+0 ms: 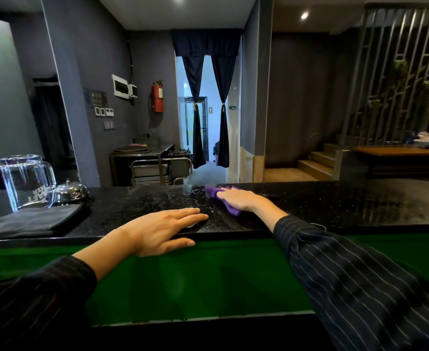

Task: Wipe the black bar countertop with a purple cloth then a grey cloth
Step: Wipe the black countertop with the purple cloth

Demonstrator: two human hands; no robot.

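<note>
Right hand (238,198) lies flat, fingers straight and together, pressing the purple cloth (233,211) down onto the black countertop (334,206) near its far edge, a little right of centre. It does not grasp the cloth; the cloth is only pinned under the palm, with purple showing past the fingertips and behind the heel of the hand. Left hand (162,230) is spread just as flat on the near edge of the counter, left of the right hand and apart from it. Its fingers lie on top and its thumb sits along the front lip, holding nothing and apparently bracing.

The countertop runs the full width of the view, speckled and glossy, with a patch of what look like wet beads between the two hands. A green panel (208,274) faces the near side below it. On the far left of the counter lies the grey cloth (31,220), folded flat and untouched. Just behind it stand upturned glass mugs (26,181), with a small metal call bell (69,191) beside them.

I judge this to be the first step, the purple-cloth pass, with the grey pass not yet begun. The next move seems to call for steady downward pressure while the cloth is swept across the beaded patch and along the counter. Care will be needed towards the left, where the mugs, the bell and the grey cloth stand in the way and may need lifting or skirting.
</note>
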